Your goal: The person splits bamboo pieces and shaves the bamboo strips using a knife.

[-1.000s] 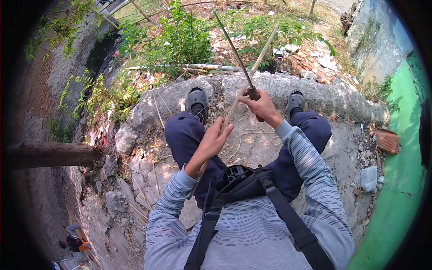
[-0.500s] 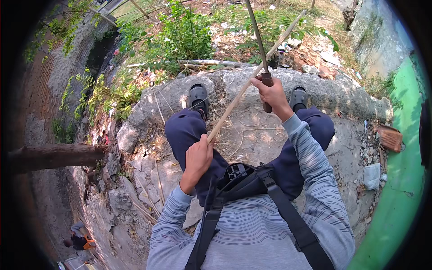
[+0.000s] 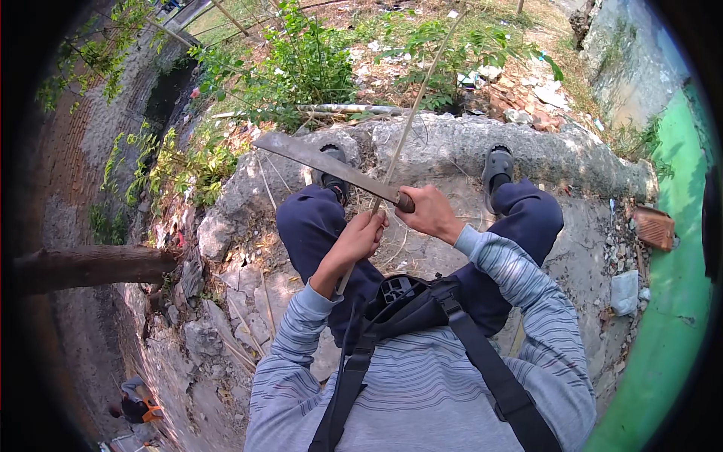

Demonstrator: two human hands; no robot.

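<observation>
My right hand (image 3: 432, 213) is closed round the brown handle of a machete (image 3: 320, 162). Its long flat blade points to the far left, with its flat side showing. My left hand (image 3: 361, 238) grips a thin pale bamboo strip (image 3: 414, 117), close to the machete's handle end. Away from me the strip runs up past the stone ledge; a short end sticks out below the hand, over my thigh. Blade and strip cross just beyond my left fingers. Whether they touch I cannot tell for sure.
A rough stone ledge (image 3: 520, 151) lies in front of my feet, with leafy plants (image 3: 309, 68) and litter beyond. Thin strips lie on the ground. At left is a wooden trunk (image 3: 98, 267); at right, an orange-brown block (image 3: 654, 228) by a green surface (image 3: 678, 316). A person (image 3: 137, 407) is far lower left.
My right hand has come down and left, swinging the machete from upright to pointing left across the strip. My left hand has shifted right and farther along the strip, now steeper and turned edge-on.
</observation>
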